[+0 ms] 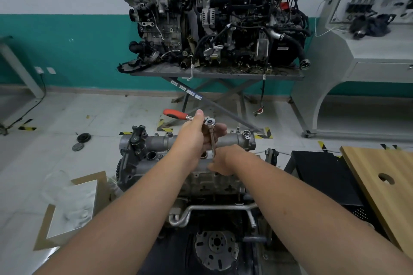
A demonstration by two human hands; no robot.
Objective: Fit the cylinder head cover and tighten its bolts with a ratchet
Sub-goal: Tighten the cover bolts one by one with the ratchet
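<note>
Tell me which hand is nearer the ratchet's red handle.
Left. The left hand grips the ratchet at its head, right beside the red handle. The right hand is lower, holding the bottom of the extension bar at the cylinder head cover.

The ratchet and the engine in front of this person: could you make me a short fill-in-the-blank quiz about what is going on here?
1. The ratchet has a handle coloured ____ and black.
2. The left hand holds the ratchet near its ____.
3. The right hand steadies the lower end of the ____ shaft over the cylinder head cover.
4. The two engines at the back stand on a ____ table.

Missing words: red; head; extension; metal
</note>
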